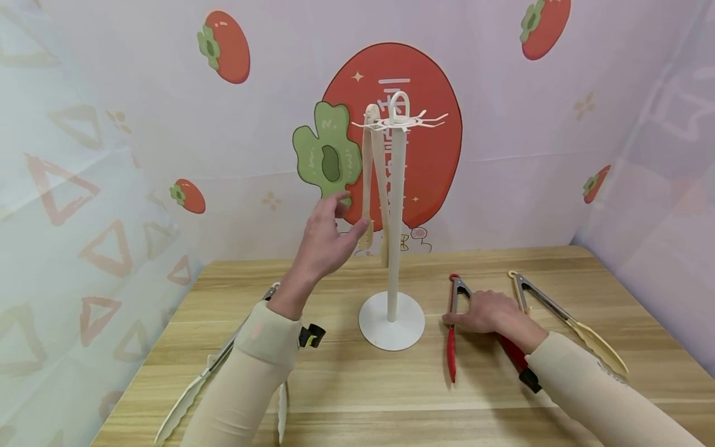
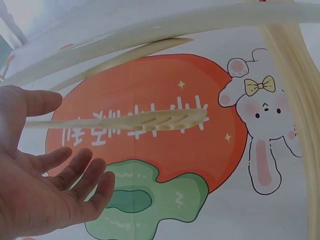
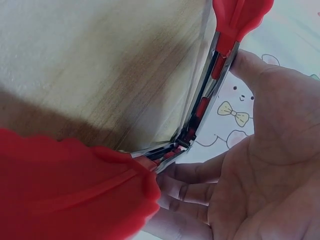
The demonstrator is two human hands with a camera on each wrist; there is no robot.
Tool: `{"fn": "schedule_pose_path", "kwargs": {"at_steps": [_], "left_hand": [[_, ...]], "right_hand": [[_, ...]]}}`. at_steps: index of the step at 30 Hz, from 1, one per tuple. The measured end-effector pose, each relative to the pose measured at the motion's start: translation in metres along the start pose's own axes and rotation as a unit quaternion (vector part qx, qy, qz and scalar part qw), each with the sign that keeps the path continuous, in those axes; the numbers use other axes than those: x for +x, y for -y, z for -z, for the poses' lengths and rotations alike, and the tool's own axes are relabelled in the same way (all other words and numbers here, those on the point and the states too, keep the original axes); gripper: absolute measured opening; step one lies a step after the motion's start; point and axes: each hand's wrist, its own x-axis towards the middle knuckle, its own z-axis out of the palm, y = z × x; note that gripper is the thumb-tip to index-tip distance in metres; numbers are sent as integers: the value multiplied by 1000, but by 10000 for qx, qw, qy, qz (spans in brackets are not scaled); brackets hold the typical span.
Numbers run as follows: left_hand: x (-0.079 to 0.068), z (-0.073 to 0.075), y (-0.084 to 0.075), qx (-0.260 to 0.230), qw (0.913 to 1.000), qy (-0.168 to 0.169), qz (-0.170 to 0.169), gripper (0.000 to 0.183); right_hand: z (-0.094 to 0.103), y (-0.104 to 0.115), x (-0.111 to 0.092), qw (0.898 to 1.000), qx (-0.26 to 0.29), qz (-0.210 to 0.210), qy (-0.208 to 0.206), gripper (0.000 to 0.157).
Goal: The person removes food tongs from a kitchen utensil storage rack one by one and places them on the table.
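A white stand (image 1: 396, 236) with a round base and a ring of hooks rises from the table. From one hook on its left side hang cream-coloured tongs (image 1: 366, 167), their arms pointing down. My left hand (image 1: 329, 239) is raised beside them, fingers relaxed and spread from the thumb; in the left wrist view one tong arm (image 2: 170, 120) passes near the thumb. To the right of the base, red-tipped tongs (image 1: 452, 357) lie with their arms spread. My right hand (image 1: 488, 312) grips them from the hinge end, thumb against one metal arm, curled fingers against the other (image 3: 165, 157).
Tongs with pale tips (image 1: 187, 397) lie at the left, partly hidden by my left sleeve. At the right lie cream-tipped tongs (image 1: 600, 347). A printed cloth backdrop (image 1: 251, 143) stands behind the wooden table (image 1: 335, 410) and along both sides.
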Motion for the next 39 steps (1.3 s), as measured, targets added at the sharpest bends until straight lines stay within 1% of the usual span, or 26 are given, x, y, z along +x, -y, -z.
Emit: {"fn": "schedule_pose_path", "kwargs": {"at_steps": [6,10,13,15,20,22,26,31,35,39], "left_hand": [[5,-3,-4,-96,9998,-104,-149,60],[6,-5,-5,-256,9994,-172,-154,61],[8,-6,-7,-367,9990,-237,-128,62],[9,-7,-9,-423,9986,-273,-127,62],[10,-9,-11,-542,9980,-308,-126,62],[11,-10,-12,-572,9978,-316,-124,61],[12,-11,-13,-651,9973,-317,-109,61],[13,-12,-14,-815,9961,-326,-42,62],[14,-14,-14,-867,9956,-358,-34,65],[15,-15,-14,-831,9957,-395,-97,66]], "right_hand": [[1,2,-2,9999,-123,108,56,62],[1,2,-3,9995,-250,203,11,62],[2,2,-3,9995,-233,216,-89,64],[3,1,-5,9994,-167,211,-222,70],[6,0,-6,9975,32,272,-653,92],[7,-1,-6,9959,113,351,-832,94],[10,-2,-7,9915,319,536,-1143,92],[12,-1,-9,9848,598,762,-1441,85],[13,0,-12,9805,781,896,-1565,80],[13,0,-15,9772,971,1020,-1586,77]]}}
